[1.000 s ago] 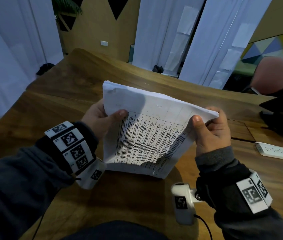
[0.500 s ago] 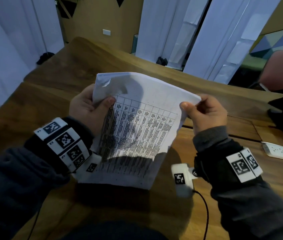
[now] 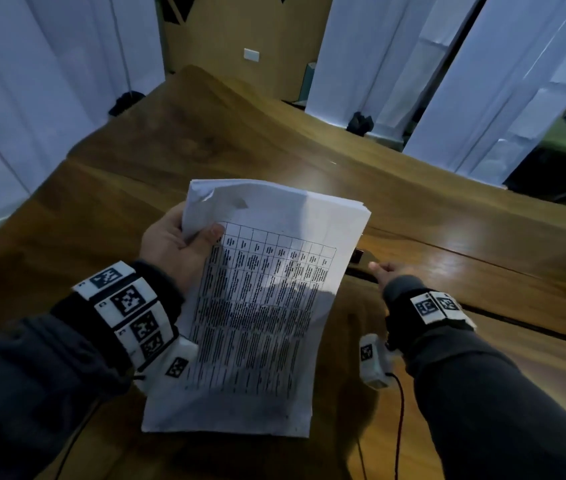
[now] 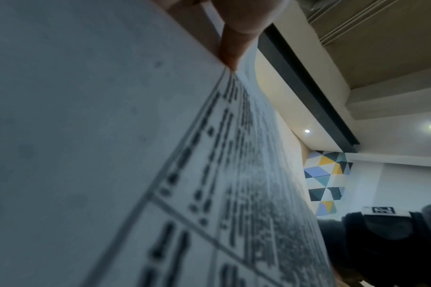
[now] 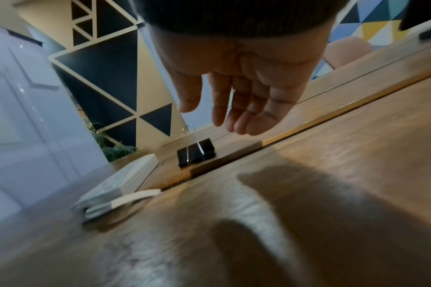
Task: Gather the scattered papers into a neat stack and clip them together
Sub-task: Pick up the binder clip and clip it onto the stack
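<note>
A stack of white papers [image 3: 261, 306] with a printed table on top is held above the wooden table [image 3: 448, 216]. My left hand [image 3: 177, 244] grips its upper left edge, thumb on the top sheet. In the left wrist view the thumb [image 4: 234, 29] presses on the papers [image 4: 111, 155]. A black binder clip [image 3: 357, 256] stands on the table just right of the stack. My right hand [image 3: 377, 270] is beside it, holding nothing. In the right wrist view the right hand [image 5: 209, 120] hovers over the binder clip [image 5: 195, 153], fingers straight and thumb apart. The layered stack corner [image 5: 116, 186] shows at the left.
A dark seam [image 3: 482, 258] runs across the table past the clip. A small dark object [image 3: 359, 123] sits by the far edge in front of white curtains [image 3: 517, 98]. A cable [image 3: 401, 427] hangs from my right wrist.
My right hand has let go of the stack's right corner and moved down to the right, next to the binder clip. The left hand alone now holds the papers, which lie flatter.
</note>
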`<act>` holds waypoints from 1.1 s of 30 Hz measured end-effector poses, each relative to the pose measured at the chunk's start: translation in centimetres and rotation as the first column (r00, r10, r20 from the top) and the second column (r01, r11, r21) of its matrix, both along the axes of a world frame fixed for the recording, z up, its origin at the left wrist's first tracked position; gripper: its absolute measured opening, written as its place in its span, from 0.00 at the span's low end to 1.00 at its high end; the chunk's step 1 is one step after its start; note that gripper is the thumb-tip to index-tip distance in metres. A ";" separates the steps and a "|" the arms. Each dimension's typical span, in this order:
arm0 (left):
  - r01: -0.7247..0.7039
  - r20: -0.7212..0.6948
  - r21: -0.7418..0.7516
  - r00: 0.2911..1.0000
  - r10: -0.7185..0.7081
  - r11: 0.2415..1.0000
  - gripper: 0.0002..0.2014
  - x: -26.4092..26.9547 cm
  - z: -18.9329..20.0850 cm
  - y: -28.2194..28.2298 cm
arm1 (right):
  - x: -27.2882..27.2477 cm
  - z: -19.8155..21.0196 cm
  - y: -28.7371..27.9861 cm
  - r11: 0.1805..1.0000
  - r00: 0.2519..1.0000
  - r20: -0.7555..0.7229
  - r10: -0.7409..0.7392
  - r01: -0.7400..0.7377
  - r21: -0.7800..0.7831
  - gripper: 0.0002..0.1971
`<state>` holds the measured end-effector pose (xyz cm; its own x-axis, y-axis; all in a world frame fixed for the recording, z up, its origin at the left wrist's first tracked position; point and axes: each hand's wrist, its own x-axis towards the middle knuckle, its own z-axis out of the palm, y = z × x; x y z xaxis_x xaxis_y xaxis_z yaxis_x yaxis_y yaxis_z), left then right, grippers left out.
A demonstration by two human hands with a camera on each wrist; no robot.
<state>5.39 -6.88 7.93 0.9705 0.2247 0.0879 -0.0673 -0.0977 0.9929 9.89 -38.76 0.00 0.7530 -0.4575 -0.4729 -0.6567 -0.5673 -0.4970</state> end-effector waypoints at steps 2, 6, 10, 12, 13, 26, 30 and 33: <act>0.000 -0.030 0.016 1.000 0.001 1.000 0.10 0.9 -0.9 0.0 | 1.8 -0.5 0.5 0.998 0.999 -0.001 0.046 -0.046 -0.044 0.20; 0.022 -0.073 0.065 0.997 -0.018 0.998 0.08 2.1 -2.4 -0.3 | 5.5 -0.9 1.1 0.983 0.993 0.024 0.115 -0.110 -0.149 0.26; 0.036 -0.122 0.080 0.992 -0.026 0.996 0.07 3.4 -3.9 -0.4 | 7.5 -1.2 1.1 0.936 0.971 -0.018 0.238 -0.235 -0.264 0.20; 0.043 -0.140 0.077 0.990 -0.031 0.996 0.09 3.8 -4.5 -0.5 | 7.9 -1.5 0.8 0.927 0.968 -0.012 0.249 -0.242 -0.287 0.16; 0.047 -0.144 0.076 0.989 -0.035 0.996 0.10 4.0 -4.7 -0.6 | 8.1 -1.5 0.7 0.927 0.969 -0.005 0.246 -0.237 -0.291 0.15; 0.146 -0.063 -0.005 0.987 -0.146 0.989 0.13 1.5 -1.7 -1.8 | 1.1 9.4 -0.2 0.930 0.748 0.626 -0.219 -0.035 0.367 0.15; 0.192 0.031 0.007 0.981 -0.193 0.981 0.15 -0.8 0.1 -1.8 | -2.9 16.1 1.8 0.907 0.658 0.742 -0.128 -0.226 0.357 0.18; 0.218 0.053 0.026 0.974 -0.219 0.976 0.19 -2.7 1.3 -1.7 | -5.7 19.6 3.8 0.889 0.692 0.718 -0.082 -0.275 0.366 0.20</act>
